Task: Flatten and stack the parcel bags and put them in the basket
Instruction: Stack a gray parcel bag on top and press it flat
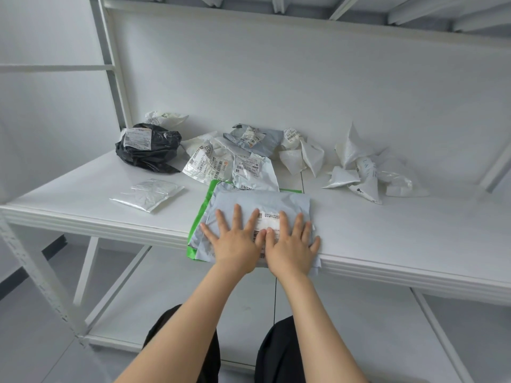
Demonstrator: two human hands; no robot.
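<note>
Grey parcel bag (262, 201) lying flat at the front edge of the white shelf (387, 230), stacked on a green bag (208, 199) and overhanging a bit. Left hand (235, 241) and right hand (293, 250) side by side, pressing down on it, fingers straight and spread, gripping nothing. Flat silver bag (146, 194) off to the left, crumpled black bag (149, 150) behind that, scrunched white and grey bags (235, 158) further back.

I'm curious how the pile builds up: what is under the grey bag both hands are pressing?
A green bag lies under the grey bag, showing along its left and far edges. Whether more bags lie between them cannot be seen.
</note>
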